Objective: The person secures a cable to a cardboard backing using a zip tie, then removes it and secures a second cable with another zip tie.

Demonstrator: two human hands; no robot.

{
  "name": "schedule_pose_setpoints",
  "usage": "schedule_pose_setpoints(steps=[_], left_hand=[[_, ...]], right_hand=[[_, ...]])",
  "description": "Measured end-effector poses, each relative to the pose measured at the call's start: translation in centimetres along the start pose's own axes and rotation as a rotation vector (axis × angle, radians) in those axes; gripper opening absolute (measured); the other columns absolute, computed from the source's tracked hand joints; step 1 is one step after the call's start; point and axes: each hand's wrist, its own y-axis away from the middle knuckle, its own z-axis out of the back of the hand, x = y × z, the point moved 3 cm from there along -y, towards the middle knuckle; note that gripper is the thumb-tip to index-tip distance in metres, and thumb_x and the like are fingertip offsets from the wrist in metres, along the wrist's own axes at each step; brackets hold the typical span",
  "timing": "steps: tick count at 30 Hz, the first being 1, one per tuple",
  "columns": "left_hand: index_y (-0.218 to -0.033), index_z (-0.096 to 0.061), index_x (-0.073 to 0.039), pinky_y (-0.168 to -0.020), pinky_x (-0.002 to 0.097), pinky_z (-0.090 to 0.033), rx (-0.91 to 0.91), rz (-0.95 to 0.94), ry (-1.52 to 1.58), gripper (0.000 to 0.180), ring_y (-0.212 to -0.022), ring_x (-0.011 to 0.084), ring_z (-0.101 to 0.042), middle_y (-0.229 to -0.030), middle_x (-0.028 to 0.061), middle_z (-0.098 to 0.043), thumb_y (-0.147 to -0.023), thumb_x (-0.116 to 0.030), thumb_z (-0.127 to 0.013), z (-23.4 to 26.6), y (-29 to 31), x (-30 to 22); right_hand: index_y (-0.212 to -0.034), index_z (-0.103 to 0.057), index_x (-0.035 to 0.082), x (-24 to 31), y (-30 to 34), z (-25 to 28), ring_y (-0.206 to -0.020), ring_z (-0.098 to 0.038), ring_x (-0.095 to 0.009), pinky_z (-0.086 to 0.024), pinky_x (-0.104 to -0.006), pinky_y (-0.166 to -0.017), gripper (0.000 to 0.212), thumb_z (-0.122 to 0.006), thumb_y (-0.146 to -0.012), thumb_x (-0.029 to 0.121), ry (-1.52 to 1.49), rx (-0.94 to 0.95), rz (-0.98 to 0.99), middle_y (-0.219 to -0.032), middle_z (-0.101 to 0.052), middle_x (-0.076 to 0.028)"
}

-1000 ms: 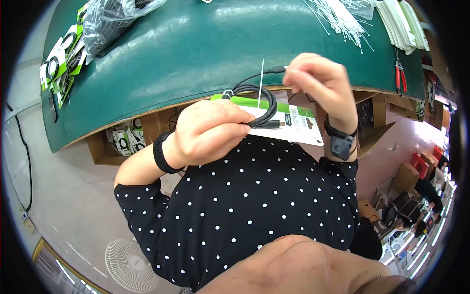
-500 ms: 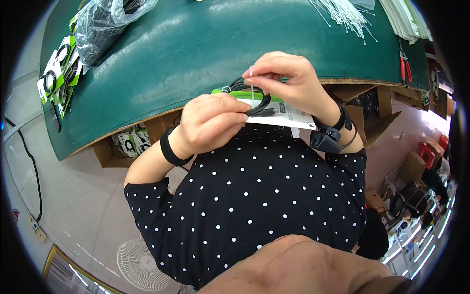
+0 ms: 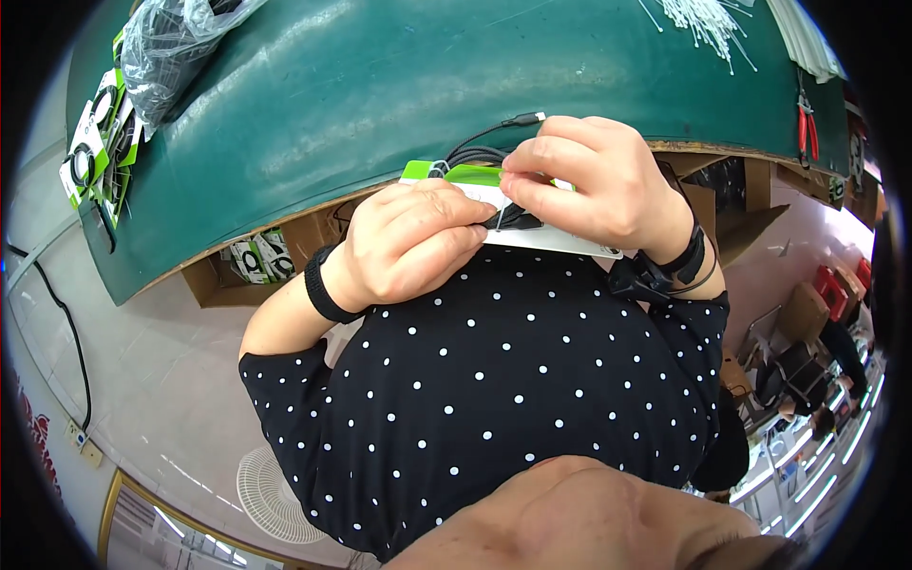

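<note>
Biggest thing here is the green table [image 3: 427,85], running across the top of the view with its wooden edge curving past the person. Next up is the person's black top [image 3: 503,399], white dots all over. Under the table on the left there's an open box [image 3: 204,285] with packs [image 3: 261,255] in it. A grey see-through bag [image 3: 171,66] full of dark stuff sits at the table's upper left, right by a heap of carded cables [image 3: 81,169]. White fan [image 3: 274,499] down at lower left.

Now the hands, close together in front of the chest, just off the table edge. The left hand [image 3: 408,237] has thumb and fingers pinched on the black cable [image 3: 470,152], holding it against the green and white card [image 3: 560,239]. The right hand [image 3: 594,185] is bent over the other side of the coil, thumb near the fingertips; can't tell if it's actually gripping anything. The cable lies looped on the card, with one plug [image 3: 525,119] poking out past the top.

Smaller bits: red-handled pliers [image 3: 807,133] at the table's right end, and a bunch of white ties [image 3: 708,24] at upper right.
</note>
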Motion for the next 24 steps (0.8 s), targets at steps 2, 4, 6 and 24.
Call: schedule_pose_setpoints(steps=[2, 4, 6, 24], left_hand=[[-0.08, -0.064, 0.0, -0.064, 0.032, -0.053, 0.017, 0.016, 0.004, 0.024, -0.074, 0.0249, -0.067, -0.091, 0.0121, -0.068, -0.06, 0.003, -0.075, -0.1, 0.0, 0.0], [-0.08, -0.064, 0.0, -0.064, 0.032, -0.053, 0.03, 0.023, 0.011, 0.024, -0.075, 0.0248, -0.067, -0.091, 0.012, -0.068, -0.059, 0.002, -0.075, -0.2, -0.2, 0.1], [-0.08, -0.064, 0.0, -0.064, 0.032, -0.053, 0.046, 0.043, 0.02, 0.025, -0.075, 0.0249, -0.067, -0.091, 0.0119, -0.068, -0.058, 0.002, -0.075, -0.2, -0.4, 0.1], [-0.079, -0.065, 0.0, -0.065, 0.0326, -0.054, 0.089, 0.068, -0.023, 0.024, -0.076, 0.0253, -0.067, -0.09, 0.0115, -0.068, -0.057, 0.002, -0.075, -0.5, -0.5, -0.2]], right_hand=[[-0.078, -0.063, 0.001, 0.4, 0.1, 0.2, -0.062, -0.057, -0.018, -0.044, -0.0266, -0.046, 0.019, -0.069, -0.062, 0.008, 0.043, 0.009, 0.017, -0.083, -0.062, -0.009], [-0.079, -0.063, 0.001, 0.6, 0.4, 0.3, -0.062, -0.057, -0.018, -0.044, -0.0264, -0.046, 0.019, -0.069, -0.062, 0.009, 0.064, 0.012, 0.02, -0.083, -0.062, -0.009], [-0.081, -0.062, 0.001, 1.0, 0.6, 0.2, -0.063, -0.058, -0.018, -0.044, -0.0263, -0.047, 0.021, -0.068, -0.061, 0.009, 0.107, -0.009, 0.042, -0.084, -0.063, -0.01], [-0.083, -0.062, 0.003, 0.8, 1.6, -0.2, -0.063, -0.058, -0.016, -0.044, -0.0253, -0.048, 0.021, -0.068, -0.063, 0.009, 0.094, 0.003, 0.051, -0.085, -0.063, -0.008]])
